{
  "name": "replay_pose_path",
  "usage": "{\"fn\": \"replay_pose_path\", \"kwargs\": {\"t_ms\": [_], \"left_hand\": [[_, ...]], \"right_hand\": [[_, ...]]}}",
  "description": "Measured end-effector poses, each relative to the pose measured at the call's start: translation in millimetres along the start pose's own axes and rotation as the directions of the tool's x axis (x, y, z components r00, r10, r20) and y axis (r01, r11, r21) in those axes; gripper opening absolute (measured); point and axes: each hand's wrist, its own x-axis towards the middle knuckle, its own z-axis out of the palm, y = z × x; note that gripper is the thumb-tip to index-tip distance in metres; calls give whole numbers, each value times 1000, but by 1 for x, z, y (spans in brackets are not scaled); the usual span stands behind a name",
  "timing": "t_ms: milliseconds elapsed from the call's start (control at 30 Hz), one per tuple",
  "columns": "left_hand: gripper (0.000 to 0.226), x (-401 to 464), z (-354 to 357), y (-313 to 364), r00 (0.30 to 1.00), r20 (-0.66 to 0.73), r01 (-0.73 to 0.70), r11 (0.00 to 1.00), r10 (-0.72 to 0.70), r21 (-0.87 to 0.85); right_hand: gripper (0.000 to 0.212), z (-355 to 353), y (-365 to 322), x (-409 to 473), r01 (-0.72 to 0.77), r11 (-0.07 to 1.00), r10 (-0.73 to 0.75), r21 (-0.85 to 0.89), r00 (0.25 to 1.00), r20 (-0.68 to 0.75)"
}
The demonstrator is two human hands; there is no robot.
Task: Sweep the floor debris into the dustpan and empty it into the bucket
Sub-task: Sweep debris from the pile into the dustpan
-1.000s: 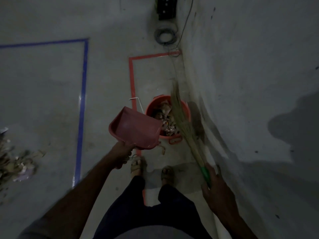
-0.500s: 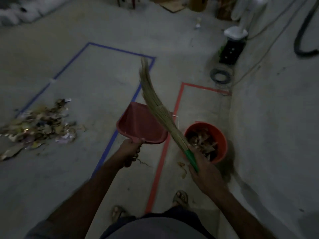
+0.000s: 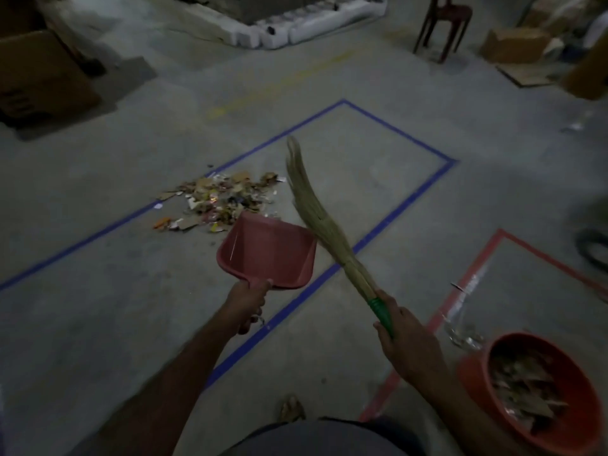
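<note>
An empty red plastic dustpan (image 3: 266,255) is gripped by the left hand (image 3: 247,302), a straw broom (image 3: 324,225) by the right hand (image 3: 408,343). Scattered paper debris (image 3: 220,200) lies ahead; the partly filled orange bucket (image 3: 533,390) stands rightward. Lowering the dustpan beside the debris is judged next.

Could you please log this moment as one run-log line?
left hand: holds dustpan, empty | right hand: holds broom raised | debris pile: inside blue tape | bucket: part full

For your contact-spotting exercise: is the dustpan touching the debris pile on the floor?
Cannot tell. In the head view the dustpan, held by the left hand, overlaps the near edge of the debris pile, hiding any gap.
</note>
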Motion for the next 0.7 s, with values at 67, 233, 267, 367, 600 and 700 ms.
{"fn": "replay_pose_path", "kwargs": {"t_ms": [67,233,267,367,600,700], "left_hand": [[27,6,-33,-11,999,-36,25,998,-27,-52],[27,25,-90,-29,989,-136,41,986,-63,-159],[26,31,-98,-32,984,-155,55,982,-84,-179],[26,52,-115,-36,968,-205,82,956,-143,-281],[25,141,-161,-17,943,-277,86,940,-183,-330],[24,199,-180,3,937,-284,105,939,-204,-327]], "right_hand": [[69,14,-24,17,18,999,-17,-26,999,30],[67,41,-71,69,100,993,-91,-64,988,124],[67,46,-78,82,119,991,-108,-66,984,143],[66,62,-99,122,152,985,-134,-83,973,188],[62,123,-143,250,118,993,-105,-22,942,318],[64,164,-151,321,41,999,-45,18,914,404]]}}
